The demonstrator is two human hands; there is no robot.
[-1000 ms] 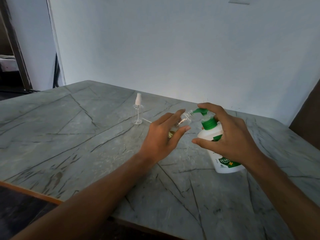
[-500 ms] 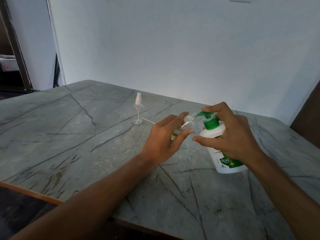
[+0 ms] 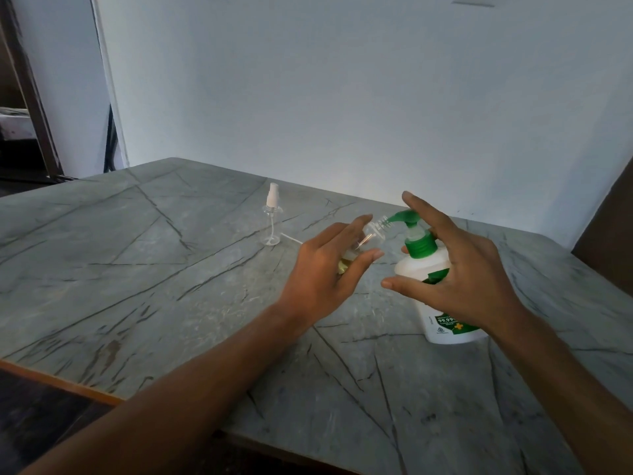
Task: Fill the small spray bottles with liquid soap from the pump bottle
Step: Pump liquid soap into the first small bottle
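Inboard on table point(image 3: 171, 269), left hand point(image 3: 318, 279) round spray bottle point(image 3: 371, 231) (at nozzle point(image 3: 399, 217)), right hand point(image 3: 472, 279) wide over pump bottle point(image 3: 419, 265).

Left grip point(image 3: 322, 279) curled in a hold, right grip point(image 3: 472, 279) spread, forefinger raised.
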